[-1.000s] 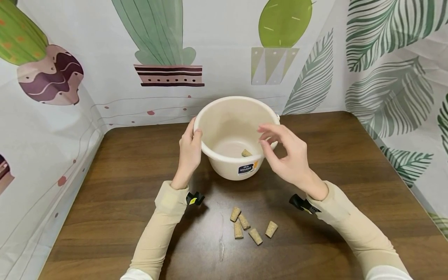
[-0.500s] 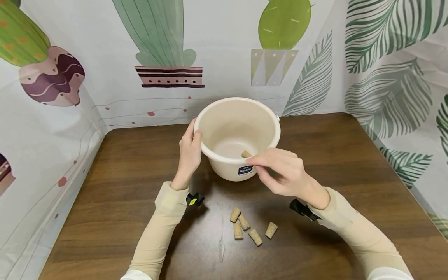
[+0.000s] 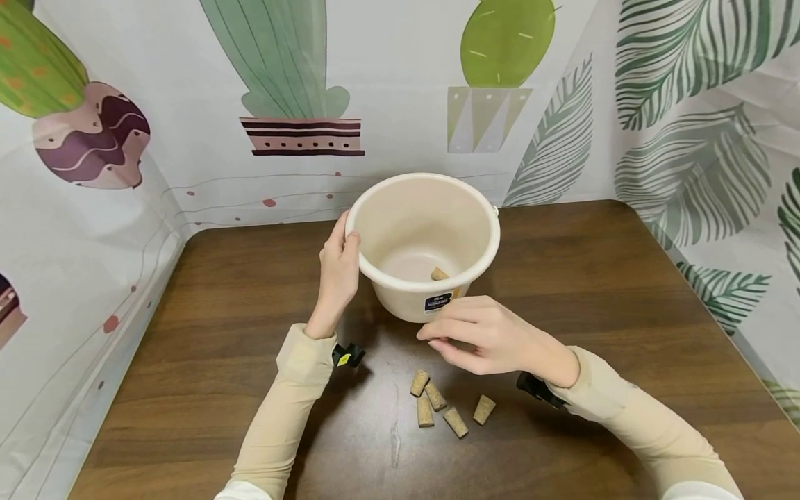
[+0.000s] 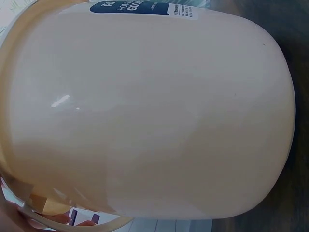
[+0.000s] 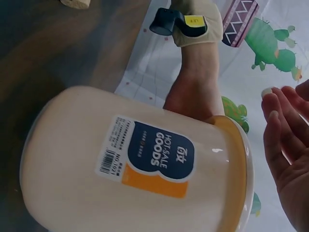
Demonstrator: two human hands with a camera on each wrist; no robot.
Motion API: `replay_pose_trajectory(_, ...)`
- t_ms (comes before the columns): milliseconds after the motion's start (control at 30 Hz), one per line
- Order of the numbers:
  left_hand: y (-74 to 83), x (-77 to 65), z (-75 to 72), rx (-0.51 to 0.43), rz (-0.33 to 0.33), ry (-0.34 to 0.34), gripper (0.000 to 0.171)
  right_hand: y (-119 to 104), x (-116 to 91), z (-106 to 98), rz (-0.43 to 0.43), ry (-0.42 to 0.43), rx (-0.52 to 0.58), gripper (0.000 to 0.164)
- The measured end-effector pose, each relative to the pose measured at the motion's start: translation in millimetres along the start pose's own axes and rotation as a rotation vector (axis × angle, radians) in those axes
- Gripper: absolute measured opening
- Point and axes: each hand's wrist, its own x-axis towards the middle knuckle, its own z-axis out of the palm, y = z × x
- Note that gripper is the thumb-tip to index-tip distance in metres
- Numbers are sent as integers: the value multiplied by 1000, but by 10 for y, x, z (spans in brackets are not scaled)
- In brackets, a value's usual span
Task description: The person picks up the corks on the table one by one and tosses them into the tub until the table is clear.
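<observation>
My left hand [image 3: 339, 271] grips the rim of a cream plastic bucket [image 3: 400, 297] at its left side, thumb over the edge. A single tapered cork [image 3: 439, 273] lies on the bucket's floor. My right hand [image 3: 481, 337] hovers in front of the bucket, fingers loosely bent and nothing between them. In the right wrist view its fingers [image 5: 274, 140] show beside the bucket's rim. Several more corks lie on the table below this hand: a cluster of three [image 3: 426, 411], another cork [image 3: 456, 422] in front, and one [image 3: 484, 410] to the right.
The brown wooden table [image 3: 237, 333] carries everything. Behind it and along both sides hangs white cloth [image 3: 400, 76] printed with cacti and leaves. A label [image 5: 154, 154] is stuck on the bucket's front. Each wrist wears a black camera [image 3: 350, 355].
My right hand has come out from over the bucket's rim, moving down and toward me to just behind the corks. The left hand, the bucket and the corks stay where they were.
</observation>
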Motion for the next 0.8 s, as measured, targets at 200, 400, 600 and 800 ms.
replay_pose_trajectory(200, 6, 0, 2, 3, 0, 0, 47, -11, -78, 39, 61, -182, -17, 20)
replay_pose_trajectory(400, 3, 2, 6, 6, 1, 0, 46, -17, -130, 67, 175, -392, -5, 11)
replay_pose_trajectory(600, -1, 12, 9, -2, 1, -7, 46, -24, -166, 88, 286, -567, 7, 8)
replay_pose_trajectory(800, 5, 3, 6, -2, -8, -3, 46, -56, -226, 150, 459, -723, 91, 23)
